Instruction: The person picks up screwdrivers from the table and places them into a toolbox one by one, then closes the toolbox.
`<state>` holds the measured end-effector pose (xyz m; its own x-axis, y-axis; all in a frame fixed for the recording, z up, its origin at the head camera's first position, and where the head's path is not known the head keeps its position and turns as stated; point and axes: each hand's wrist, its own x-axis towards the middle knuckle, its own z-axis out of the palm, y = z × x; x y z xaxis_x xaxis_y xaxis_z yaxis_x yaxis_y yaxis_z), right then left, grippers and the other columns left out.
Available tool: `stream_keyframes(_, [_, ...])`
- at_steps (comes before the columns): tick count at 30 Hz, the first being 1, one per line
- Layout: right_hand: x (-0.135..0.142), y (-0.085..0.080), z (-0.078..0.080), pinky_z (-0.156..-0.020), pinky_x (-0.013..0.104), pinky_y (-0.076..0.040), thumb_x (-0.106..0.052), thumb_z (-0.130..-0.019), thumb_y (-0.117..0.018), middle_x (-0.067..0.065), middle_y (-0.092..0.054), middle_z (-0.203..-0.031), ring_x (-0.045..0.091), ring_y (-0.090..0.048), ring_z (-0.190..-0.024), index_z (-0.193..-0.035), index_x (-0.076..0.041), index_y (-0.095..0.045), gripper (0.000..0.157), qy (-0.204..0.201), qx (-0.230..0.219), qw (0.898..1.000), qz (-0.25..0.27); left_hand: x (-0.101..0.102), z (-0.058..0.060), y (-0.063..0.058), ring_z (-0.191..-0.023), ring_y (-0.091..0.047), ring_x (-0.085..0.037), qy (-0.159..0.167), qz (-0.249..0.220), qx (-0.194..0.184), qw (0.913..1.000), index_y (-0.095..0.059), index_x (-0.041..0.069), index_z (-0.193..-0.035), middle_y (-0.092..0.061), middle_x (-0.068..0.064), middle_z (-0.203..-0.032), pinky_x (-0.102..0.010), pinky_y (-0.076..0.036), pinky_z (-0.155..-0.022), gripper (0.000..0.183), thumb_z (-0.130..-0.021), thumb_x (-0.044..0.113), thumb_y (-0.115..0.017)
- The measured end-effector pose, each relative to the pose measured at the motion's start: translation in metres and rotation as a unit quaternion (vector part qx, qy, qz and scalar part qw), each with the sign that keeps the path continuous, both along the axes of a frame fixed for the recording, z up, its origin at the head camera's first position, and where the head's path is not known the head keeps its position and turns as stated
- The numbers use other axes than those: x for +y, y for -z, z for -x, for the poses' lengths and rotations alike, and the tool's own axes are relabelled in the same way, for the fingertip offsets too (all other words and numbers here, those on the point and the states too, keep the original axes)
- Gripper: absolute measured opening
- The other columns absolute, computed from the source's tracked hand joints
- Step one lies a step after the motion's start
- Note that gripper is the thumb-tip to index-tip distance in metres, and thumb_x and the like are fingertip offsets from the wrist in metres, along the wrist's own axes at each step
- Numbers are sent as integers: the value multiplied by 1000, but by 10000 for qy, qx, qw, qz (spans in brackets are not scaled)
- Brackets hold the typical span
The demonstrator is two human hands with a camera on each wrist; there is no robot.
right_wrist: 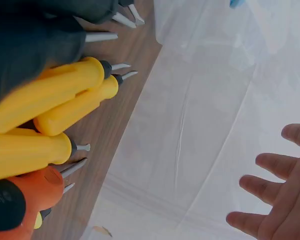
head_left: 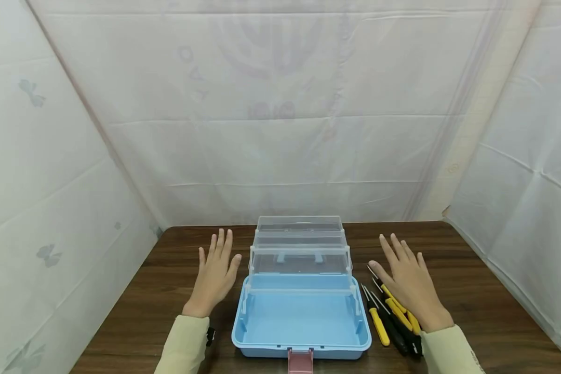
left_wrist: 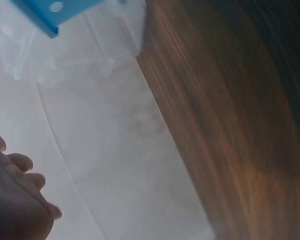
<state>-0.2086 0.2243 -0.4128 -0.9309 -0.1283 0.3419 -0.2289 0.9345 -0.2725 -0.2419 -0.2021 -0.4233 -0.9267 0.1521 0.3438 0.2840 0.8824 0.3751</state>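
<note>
A light blue plastic box (head_left: pixel 301 317) stands open in the middle, with clear stepped trays (head_left: pixel 301 259) swung up at its back and a pink latch (head_left: pixel 301 361) hanging at its front. To the left of the box, my left hand (head_left: pixel 213 280) holds nothing, its fingers straight. My right hand (head_left: pixel 410 288) is also without anything in it, fingers spread, over the right side of a group of screwdrivers. Among these are a yellow-handled screwdriver (head_left: pixel 379 326), a black-handled one (head_left: pixel 393 328) and, in the right wrist view, an orange-handled one (right_wrist: pixel 45 187). My forearm and hand partly hide the group from above.
Everything rests on a dark brown wooden table (head_left: pixel 168 291). White sheeting hangs behind (head_left: pixel 280 156), on the left (head_left: pixel 51 208) and on the right (head_left: pixel 528 208). Several screwdriver shafts point toward the back of the table.
</note>
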Motion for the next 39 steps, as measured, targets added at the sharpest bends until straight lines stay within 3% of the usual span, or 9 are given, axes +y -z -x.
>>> stream_keyframes(3, [6,-4,-1,-105,72,-24,-45,-99,-47,28,-27,-153,51,-31,-134,-153,-8,-23,70,-44,-52,9998,193,-3,0,0,-149,3,-33,224,-645,-278,9973,2,16,-155,5,-9,-162,-62,3,-116,65,-104,45,-26])
stream_keyframes(7, [17,-8,-4,-99,73,-30,-50,-100,-41,29,-28,-152,54,-34,-130,-152,-5,-22,72,-23,-404,9979,501,-4,-1,1,-149,2,-33,429,-1397,-721,9866,5,16,-155,6,-8,-162,-60,1,-117,65,-104,46,-24])
stream_keyframes(11, [30,-9,-7,-93,74,-33,-55,-99,-36,33,-31,-149,56,-34,-128,-150,-1,-26,75,92,-922,9928,756,-4,-3,2,-147,-5,-38,346,-1973,-1179,9726,6,18,-155,2,-12,-162,-62,-7,-116,66,-103,49,-23])
stream_keyframes(14, [40,-6,-8,-86,68,-43,-54,-99,-38,35,-41,-140,53,-46,-119,-145,4,-35,74,92,-1192,9889,881,-4,-4,5,-146,-11,-40,239,-2406,-1411,9600,2,17,-155,-5,-14,-162,-61,-13,-115,66,-103,50,-24])
stream_keyframes(18, [53,-1,-8,-78,56,-52,-50,-98,-45,35,-53,-129,45,-59,-104,-134,9,-48,69,59,-1618,9817,1002,-1,-4,8,-147,-11,-37,337,-3098,-1657,9356,-5,11,-155,-11,-14,-161,-58,-12,-117,64,-105,44,-26])
stream_keyframes(24, [67,4,-8,-69,44,-57,-43,-95,-55,29,-64,-113,27,-66,-85,-125,11,-56,62,197,-2414,9612,1321,2,-6,16,-146,-17,-34,489,-3886,-2081,8963,-15,5,-154,-19,-15,-159,-53,-16,-118,59,-106,36,-29])
stream_keyframes(32, [81,15,-16,-63,36,-58,-43,-90,-64,14,-70,-95,19,-66,-74,-120,14,-57,64,360,-2957,9395,1689,6,-8,31,-145,-19,-34,874,-4895,-2455,8322,-18,-4,-151,-21,-21,-158,-50,-15,-119,56,-106,28,-29])
stream_keyframes(34, [83,17,-18,-63,36,-58,-42,-89,-66,11,-70,-93,19,-66,-73,-118,13,-58,63,375,-2993,9381,1700,8,-8,34,-146,-19,-34,934,-4999,-2512,8236,-18,-4,-151,-20,-20,-158,-50,-14,-119,56,-106,28,-29])
stream_keyframes(39, [88,21,-22,-63,36,-58,-43,-87,-68,7,-69,-92,19,-65,-72,-118,12,-59,64,378,-3156,9304,1825,11,-9,38,-146,-13,-35,948,-5059,-2641,8157,-17,-4,-151,-16,-20,-159,-52,-12,-118,55,-106,27,-28])
